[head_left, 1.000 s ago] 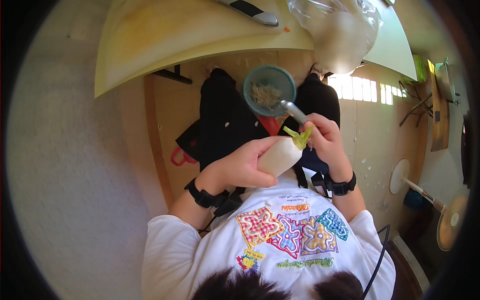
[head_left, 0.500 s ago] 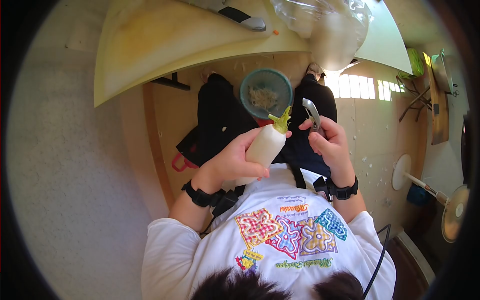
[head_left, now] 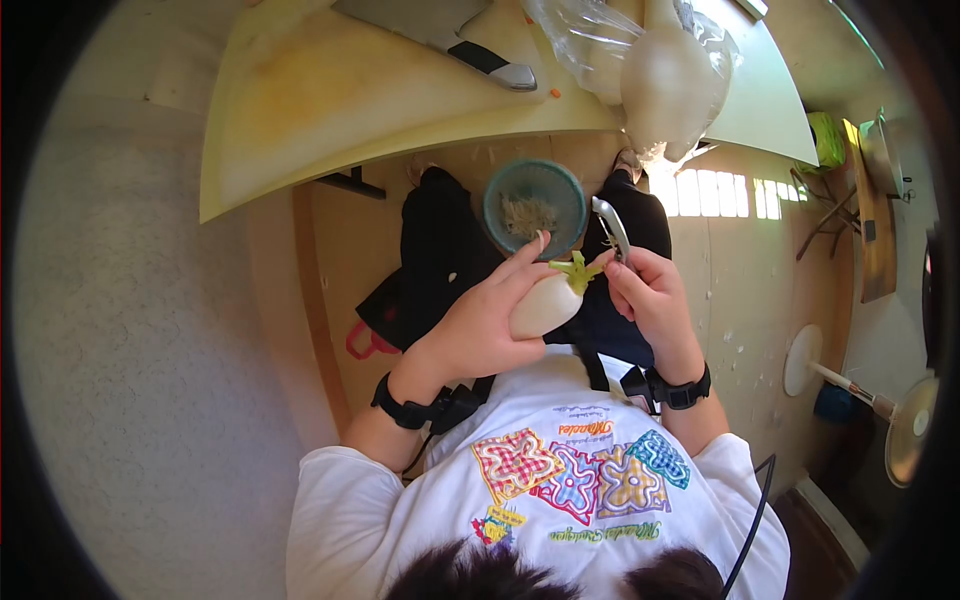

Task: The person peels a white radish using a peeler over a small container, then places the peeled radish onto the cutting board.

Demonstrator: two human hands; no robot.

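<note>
A white radish (head_left: pixel 545 306) with a short green top lies in my left hand (head_left: pixel 482 325), whose fingers and thumb are around its left side. The fingers of my right hand (head_left: pixel 645 290) are closed on the handle of a silver peeler (head_left: pixel 611 226), its head pointing up and away from me. My right fingertips are close beside the radish's green stalks; whether they touch cannot be made out. Just beyond the radish, a teal basket (head_left: pixel 571 195) with pale peelings in it stands between the legs.
A large knife (head_left: pixel 490 65) lies on the pale table (head_left: pixel 330 110) ahead. Near the table's edge is a clear plastic bag (head_left: pixel 590 45) with large white radishes (head_left: pixel 665 85). A fan (head_left: pixel 910 430) stands at the right. White scraps dot the floor.
The radish has tilted and come closer to my right hand, with its green top now lower. My left fingers have shifted and spread along it. The peeler has moved slightly left and down.
</note>
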